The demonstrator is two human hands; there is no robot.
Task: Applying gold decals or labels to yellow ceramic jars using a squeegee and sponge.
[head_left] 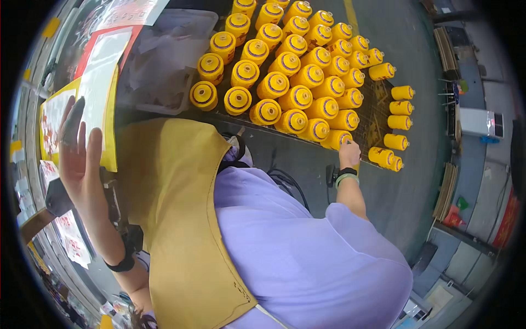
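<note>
My right hand reaches out at the near corner of a group of yellow cylindrical canisters. Its fingers are closed at the top of the nearest yellow canister. A small green bit shows at the fingertips, too small to name. Many of the canisters carry a purple-edged ring and a small clear knob on top. Off to the left, my left hand is raised with its fingers apart and nothing in it. A grey cover sits on one of its fingers. Sheets of paper in white, red and yellow lie beside that hand.
The canisters stand in rows on a dark platform, with several more along its right side. A translucent plastic bin is left of them. Black cables lie on the grey floor. A white box stands far right.
</note>
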